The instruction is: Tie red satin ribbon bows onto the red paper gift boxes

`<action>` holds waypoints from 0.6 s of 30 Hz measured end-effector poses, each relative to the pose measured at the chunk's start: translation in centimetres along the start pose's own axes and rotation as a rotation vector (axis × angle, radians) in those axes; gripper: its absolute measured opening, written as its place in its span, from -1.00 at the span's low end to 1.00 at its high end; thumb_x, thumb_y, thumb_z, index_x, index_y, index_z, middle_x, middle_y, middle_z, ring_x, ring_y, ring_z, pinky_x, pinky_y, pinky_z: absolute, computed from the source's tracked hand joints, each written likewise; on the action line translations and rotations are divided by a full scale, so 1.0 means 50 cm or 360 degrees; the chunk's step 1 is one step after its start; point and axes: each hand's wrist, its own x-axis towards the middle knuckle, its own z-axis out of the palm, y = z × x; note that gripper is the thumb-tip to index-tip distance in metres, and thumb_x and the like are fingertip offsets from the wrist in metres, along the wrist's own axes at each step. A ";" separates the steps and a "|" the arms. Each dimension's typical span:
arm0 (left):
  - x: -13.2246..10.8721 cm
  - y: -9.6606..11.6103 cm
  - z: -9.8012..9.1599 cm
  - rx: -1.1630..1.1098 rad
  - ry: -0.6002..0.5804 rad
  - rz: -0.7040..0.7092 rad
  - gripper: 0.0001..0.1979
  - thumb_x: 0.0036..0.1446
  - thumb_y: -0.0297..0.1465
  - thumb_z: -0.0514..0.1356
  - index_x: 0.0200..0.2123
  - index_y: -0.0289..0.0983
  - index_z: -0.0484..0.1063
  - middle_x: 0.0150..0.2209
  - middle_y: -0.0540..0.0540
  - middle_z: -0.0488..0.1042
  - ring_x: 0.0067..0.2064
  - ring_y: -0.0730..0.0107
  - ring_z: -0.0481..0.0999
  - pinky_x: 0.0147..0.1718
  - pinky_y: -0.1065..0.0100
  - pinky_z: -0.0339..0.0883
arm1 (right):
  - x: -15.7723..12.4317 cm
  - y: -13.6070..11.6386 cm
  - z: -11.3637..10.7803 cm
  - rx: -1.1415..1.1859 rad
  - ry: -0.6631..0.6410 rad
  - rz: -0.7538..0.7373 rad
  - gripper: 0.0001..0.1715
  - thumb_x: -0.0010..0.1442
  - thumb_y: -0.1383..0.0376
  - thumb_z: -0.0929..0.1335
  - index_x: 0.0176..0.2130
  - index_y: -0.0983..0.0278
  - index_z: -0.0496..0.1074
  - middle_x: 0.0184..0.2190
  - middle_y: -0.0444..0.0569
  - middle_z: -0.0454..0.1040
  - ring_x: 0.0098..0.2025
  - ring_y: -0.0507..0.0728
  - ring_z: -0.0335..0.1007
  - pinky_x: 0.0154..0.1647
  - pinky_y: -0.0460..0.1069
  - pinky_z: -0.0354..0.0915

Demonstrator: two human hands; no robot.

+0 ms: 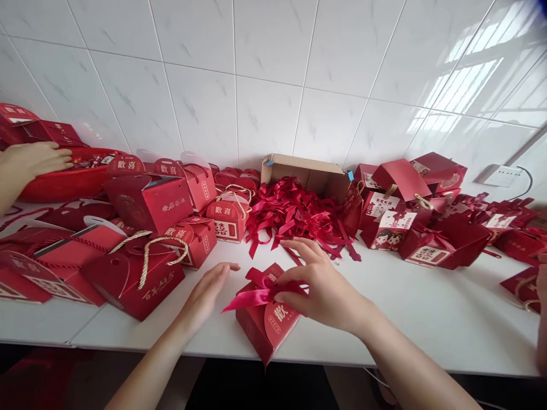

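Note:
A red gift box (267, 336) with gold lettering stands at the table's front edge, turned at an angle. On its top lies a shiny crimson ribbon (245, 299) in a bow, one tail pointing left. My right hand (325, 285) pinches the ribbon at the bow's right side between thumb and finger; the other fingers are raised. To the left of the box, my left hand (208, 291) is held apart from it, fingers stretched out and nothing in them. Behind the box, a heap of loose crimson ribbons (294, 216) spills out of a cardboard box (307, 165).
Several red boxes with rope handles (141, 273) crowd the left. More red boxes (427, 239) stand at the right. At far left, another person's hand (38, 162) reaches over a red basin (68, 185); part of another person (542, 313) shows at the right edge. A power strip (499, 175) hangs on the tiled wall.

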 end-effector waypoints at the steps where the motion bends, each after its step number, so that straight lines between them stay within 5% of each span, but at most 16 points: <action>1: -0.004 -0.016 -0.003 0.0146 0.0111 0.0021 -0.52 0.18 0.02 -0.02 -0.13 -0.20 0.44 0.03 -0.17 0.42 0.19 0.05 0.26 0.22 0.02 0.02 | 0.000 -0.002 0.008 -0.0035 0.0006 -0.0030 -0.83 0.08 0.25 0.45 -0.25 0.09 0.60 0.21 0.02 0.22 0.28 0.33 -0.04 0.20 0.26 0.11; 6: -0.010 -0.051 -0.003 0.0438 0.0224 0.0168 -0.55 0.19 0.00 -0.04 -0.14 -0.17 0.44 -0.02 -0.14 0.45 0.13 0.08 0.35 0.14 0.07 0.21 | 0.000 -0.006 0.024 -0.0074 0.0136 -0.0054 -0.89 0.09 0.31 0.42 -0.36 0.14 0.61 0.13 -0.01 0.34 0.19 0.30 0.13 0.15 0.23 0.17; 11: -0.005 -0.061 -0.006 0.0580 0.0186 0.0252 -0.57 0.18 0.00 -0.02 -0.16 -0.15 0.44 -0.04 -0.12 0.47 0.10 0.08 0.38 0.13 0.07 0.26 | -0.040 0.020 -0.022 -0.0015 0.0383 0.0158 -0.89 0.07 0.33 0.41 -0.42 0.16 0.59 0.09 0.00 0.38 0.15 0.29 0.22 0.10 0.23 0.21; 18: 0.006 -0.093 -0.014 0.0596 0.0148 0.0285 -0.57 0.14 0.01 0.00 -0.18 -0.15 0.43 0.01 -0.14 0.44 0.12 0.04 0.37 0.13 0.00 0.25 | -0.157 0.203 -0.142 -0.0307 0.0891 0.0717 -0.77 0.02 0.12 0.39 -0.49 0.19 0.58 0.02 0.07 0.43 0.05 0.33 0.33 0.07 0.25 0.22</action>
